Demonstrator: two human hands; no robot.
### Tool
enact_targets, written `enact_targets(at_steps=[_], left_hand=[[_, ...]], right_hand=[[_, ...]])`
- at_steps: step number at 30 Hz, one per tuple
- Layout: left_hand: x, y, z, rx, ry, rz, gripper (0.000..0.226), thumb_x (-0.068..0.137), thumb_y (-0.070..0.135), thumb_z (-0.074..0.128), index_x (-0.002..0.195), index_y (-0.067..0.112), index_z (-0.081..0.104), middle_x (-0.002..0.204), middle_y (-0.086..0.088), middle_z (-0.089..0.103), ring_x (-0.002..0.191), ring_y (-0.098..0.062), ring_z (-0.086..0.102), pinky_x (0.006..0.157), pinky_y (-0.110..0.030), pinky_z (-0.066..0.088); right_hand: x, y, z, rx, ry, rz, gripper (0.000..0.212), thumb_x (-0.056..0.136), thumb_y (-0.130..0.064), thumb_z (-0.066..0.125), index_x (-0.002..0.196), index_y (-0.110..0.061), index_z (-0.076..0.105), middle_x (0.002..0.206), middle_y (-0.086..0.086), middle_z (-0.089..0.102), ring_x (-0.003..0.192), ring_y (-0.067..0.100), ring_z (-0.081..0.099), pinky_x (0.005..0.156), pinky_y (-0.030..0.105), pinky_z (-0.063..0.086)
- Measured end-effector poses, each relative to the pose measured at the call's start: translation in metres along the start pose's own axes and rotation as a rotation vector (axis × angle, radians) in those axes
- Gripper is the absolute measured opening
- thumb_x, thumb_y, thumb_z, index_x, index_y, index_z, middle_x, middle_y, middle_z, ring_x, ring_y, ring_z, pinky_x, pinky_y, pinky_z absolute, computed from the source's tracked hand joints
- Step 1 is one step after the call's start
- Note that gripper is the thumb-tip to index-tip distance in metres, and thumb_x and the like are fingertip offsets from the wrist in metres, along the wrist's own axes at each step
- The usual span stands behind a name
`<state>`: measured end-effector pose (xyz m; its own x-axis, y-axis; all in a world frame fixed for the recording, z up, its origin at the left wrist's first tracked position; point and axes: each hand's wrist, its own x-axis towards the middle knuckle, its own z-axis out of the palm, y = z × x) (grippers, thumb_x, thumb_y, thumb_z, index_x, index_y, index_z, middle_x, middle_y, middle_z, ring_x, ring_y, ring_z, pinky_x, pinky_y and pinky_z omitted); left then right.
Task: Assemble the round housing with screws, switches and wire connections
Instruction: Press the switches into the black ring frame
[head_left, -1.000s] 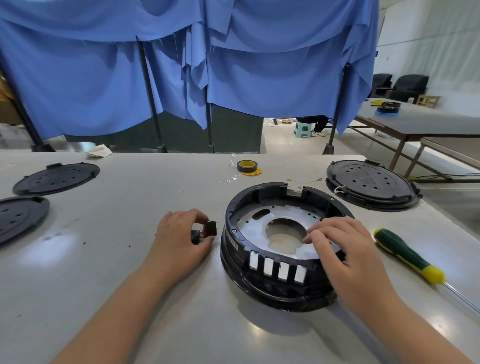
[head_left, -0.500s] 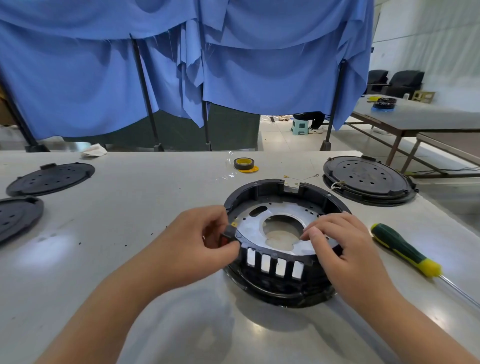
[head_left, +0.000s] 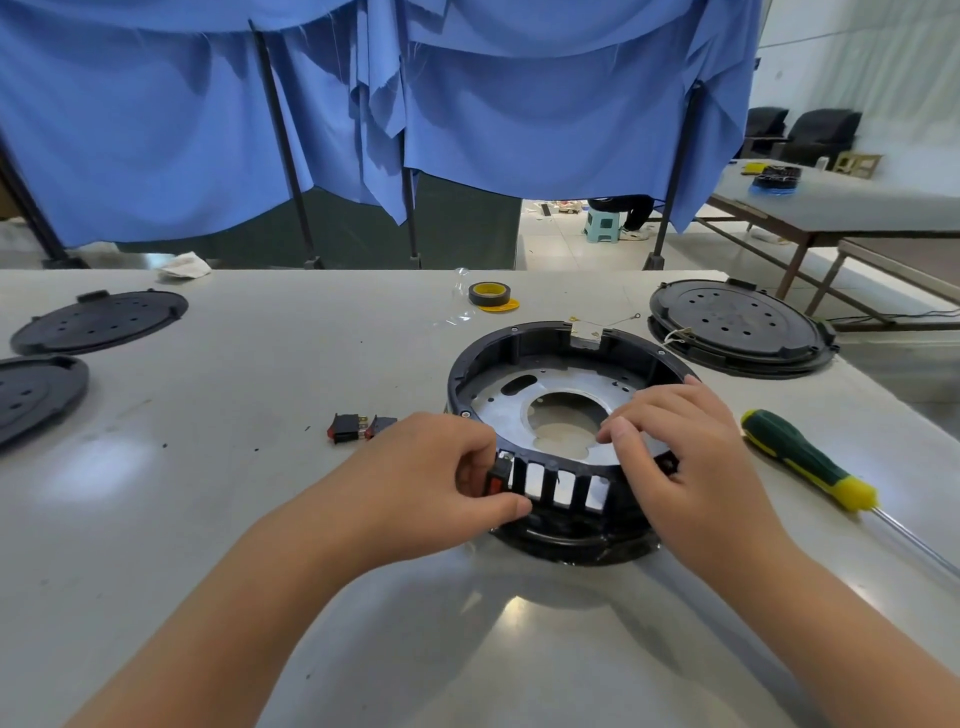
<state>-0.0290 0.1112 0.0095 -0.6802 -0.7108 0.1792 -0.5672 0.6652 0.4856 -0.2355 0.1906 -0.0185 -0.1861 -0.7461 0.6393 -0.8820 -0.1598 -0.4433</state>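
Housing (head_left: 563, 400), round and black, sits on the table (head_left: 249, 374) just right of centre, its open side up and a pale metal plate inside; a row of rectangular slots runs along its near wall at about six o'clock. The left hand (head_left: 441, 470) pinches a small black-and-red switch (head_left: 497, 475) between thumb and curled fingers, holding it against the leftmost slot; the right hand (head_left: 675, 447) rests on the rim at about four o'clock, fingers loosely bent, steadying rather than gripping. Two spare switches (head_left: 358, 427) lie at nine o'clock of the housing; a screwdriver (head_left: 805, 460) lies at three o'clock. The housing looks rigid and light (likely to skate on the smooth top), so bracing the rim seems wise; the switch is best held by its sides, clear of the terminals.
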Motion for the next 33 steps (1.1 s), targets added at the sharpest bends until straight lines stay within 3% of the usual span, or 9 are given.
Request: enact_targets(at_steps=[2, 6, 12, 18, 23, 28, 33], left_hand=[[0.000, 0.001, 0.001, 0.022, 0.008, 0.005, 0.045, 0.073, 0.052, 0.073, 0.059, 0.022, 0.043, 0.057, 0.031, 0.052, 0.052, 0.004, 0.046, 0.053, -0.012, 0.036], [0.000, 0.002, 0.002, 0.056, 0.040, -0.005, 0.048, 0.065, 0.060, 0.073, 0.056, 0.022, 0.046, 0.055, 0.014, 0.056, 0.054, 0.001, 0.048, 0.047, -0.017, 0.027], [0.002, 0.001, 0.003, 0.071, 0.065, -0.019, 0.045, 0.063, 0.066, 0.064, 0.060, 0.021, 0.055, 0.064, 0.009, 0.064, 0.059, -0.005, 0.054, 0.053, -0.024, 0.039], [0.003, -0.002, 0.004, 0.030, 0.040, -0.039, 0.046, 0.058, 0.066, 0.070, 0.061, 0.022, 0.057, 0.064, 0.009, 0.064, 0.057, -0.004, 0.052, 0.052, -0.023, 0.033], [0.002, 0.000, 0.006, 0.109, 0.070, 0.028, 0.055, 0.049, 0.079, 0.058, 0.054, 0.024, 0.050, 0.050, 0.012, 0.050, 0.052, -0.006, 0.045, 0.049, -0.022, 0.025], [0.003, 0.004, 0.013, 0.175, 0.057, 0.087, 0.041, 0.062, 0.066, 0.056, 0.053, 0.031, 0.037, 0.050, 0.011, 0.044, 0.050, -0.005, 0.043, 0.049, -0.019, 0.024], [0.002, 0.002, 0.005, -0.013, -0.012, 0.059, 0.032, 0.062, 0.057, 0.074, 0.060, 0.030, 0.058, 0.057, 0.021, 0.059, 0.054, 0.006, 0.050, 0.051, -0.012, 0.035]], right_hand=[[-0.001, -0.004, 0.000, -0.023, 0.005, -0.049, 0.032, 0.089, -0.027, 0.044, 0.072, -0.014, 0.068, 0.078, -0.005, 0.065, 0.090, 0.018, 0.056, 0.101, 0.020, 0.027], [-0.002, -0.016, 0.001, -0.037, -0.023, -0.155, 0.030, 0.089, -0.027, 0.046, 0.075, -0.012, 0.069, 0.079, -0.004, 0.065, 0.086, 0.020, 0.058, 0.099, 0.036, 0.037], [-0.010, -0.038, 0.006, -0.054, -0.219, -0.152, 0.029, 0.090, -0.040, 0.044, 0.098, -0.022, 0.066, 0.083, -0.013, 0.063, 0.077, 0.010, 0.056, 0.069, 0.031, 0.045], [-0.011, -0.038, 0.003, -0.022, -0.172, -0.147, 0.021, 0.088, -0.033, 0.052, 0.097, -0.022, 0.068, 0.081, -0.012, 0.065, 0.074, 0.011, 0.059, 0.065, 0.034, 0.049], [-0.011, -0.037, 0.000, -0.005, -0.151, -0.109, 0.031, 0.082, -0.050, 0.050, 0.093, -0.027, 0.068, 0.078, -0.017, 0.064, 0.074, 0.005, 0.059, 0.063, 0.030, 0.050], [-0.011, -0.037, 0.001, -0.012, -0.159, -0.065, 0.037, 0.077, -0.062, 0.050, 0.092, -0.031, 0.066, 0.078, -0.017, 0.064, 0.076, 0.004, 0.059, 0.065, 0.030, 0.050], [-0.010, -0.038, 0.001, -0.038, -0.157, -0.061, 0.041, 0.078, -0.063, 0.048, 0.091, -0.030, 0.068, 0.077, -0.015, 0.065, 0.075, 0.007, 0.060, 0.063, 0.033, 0.050]])
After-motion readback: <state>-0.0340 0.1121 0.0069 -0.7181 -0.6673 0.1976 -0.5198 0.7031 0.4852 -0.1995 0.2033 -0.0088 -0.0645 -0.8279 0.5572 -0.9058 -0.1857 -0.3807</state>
